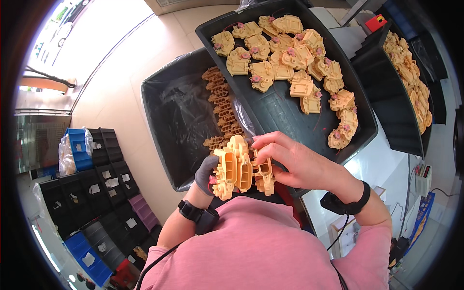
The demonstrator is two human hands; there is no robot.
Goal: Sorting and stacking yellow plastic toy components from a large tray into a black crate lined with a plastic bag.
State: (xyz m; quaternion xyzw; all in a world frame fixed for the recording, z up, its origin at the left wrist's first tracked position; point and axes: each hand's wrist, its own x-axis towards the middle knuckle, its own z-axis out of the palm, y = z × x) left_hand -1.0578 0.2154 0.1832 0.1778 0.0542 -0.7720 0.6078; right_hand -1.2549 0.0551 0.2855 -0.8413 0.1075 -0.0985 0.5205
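Plastic is what both hands work on in the head view: a cream-yellow moulded plastic housing [237, 166] with ribs, open slots and small posts, held up in front of the chest just below the near edge of a black shallow tray [290, 116]. The left hand [207, 175], in a grey glove, is closed around the housing's left and lower side from behind; the bare right hand [295, 162] pinches its upper right part, fingertips [258, 142] pressed on the top edge, so the two hands sit close together, both clamped on the same piece. It looks light and stiff, a hard shell that will not flex, with many edges to catch a finger; the thin ribs and posts seem the likeliest bits to snap, so the thicker outer walls look like the safest place to grip. The tray carries a heap of similar yellow housings with pink inserts [290, 53] toward its far side. Left of it, a black bin lined with clear film [179, 111] holds a row of tan ribbed parts [222, 106] along its right wall. A second black tray of yellow parts [408, 77] stands further right.
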